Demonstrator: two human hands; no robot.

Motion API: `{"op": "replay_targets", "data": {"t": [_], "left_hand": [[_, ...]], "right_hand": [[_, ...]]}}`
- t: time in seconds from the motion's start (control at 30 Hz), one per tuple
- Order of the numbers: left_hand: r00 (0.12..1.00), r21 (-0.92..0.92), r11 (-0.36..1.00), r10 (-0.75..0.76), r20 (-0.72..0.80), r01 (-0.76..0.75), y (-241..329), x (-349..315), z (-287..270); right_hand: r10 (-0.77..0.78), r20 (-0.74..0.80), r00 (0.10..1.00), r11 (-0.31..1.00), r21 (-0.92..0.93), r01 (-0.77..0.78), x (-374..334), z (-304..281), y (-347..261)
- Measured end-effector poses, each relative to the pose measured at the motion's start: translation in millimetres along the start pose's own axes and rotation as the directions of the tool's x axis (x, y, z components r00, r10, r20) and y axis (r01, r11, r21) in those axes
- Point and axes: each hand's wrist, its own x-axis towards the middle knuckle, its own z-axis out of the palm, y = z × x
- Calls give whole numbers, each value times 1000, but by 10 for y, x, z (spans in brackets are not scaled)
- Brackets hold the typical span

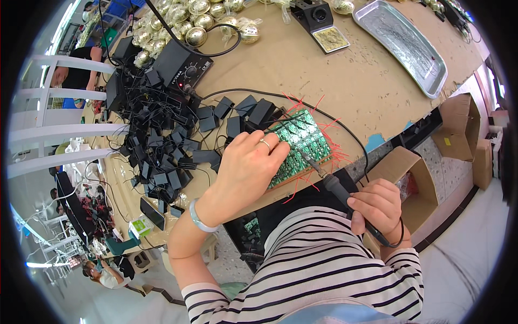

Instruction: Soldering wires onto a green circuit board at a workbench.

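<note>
My right hand is wrapped round the dark handle of a soldering iron. The iron's tip touches or hovers just over a panel of green circuit boards at the table's near edge. Thin red wires stick out along the panel's sides. Over the panel's left part lies my left hand, fingers bent and closed at the board; what they pinch is hidden. Dark wires run across the panel near those fingers, from the side where small black boxes with leads lie.
Left of the panel spreads a heap of black boxes, beside a soldering station whose cable arcs round the panel. Gold balls, an iron stand with a sponge and a metal tray are farther back. Cartons stand at right.
</note>
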Motion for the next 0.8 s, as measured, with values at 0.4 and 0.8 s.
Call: {"op": "replay_targets", "data": {"t": [0.4, 0.8], "left_hand": [[998, 27, 1000, 13, 61, -14, 26, 6, 4], [998, 54, 998, 33, 47, -36, 52, 37, -2]], "right_hand": [[-347, 253, 903, 913, -129, 387, 270, -79, -72], [42, -149, 988, 994, -94, -56, -82, -280, -187]]}}
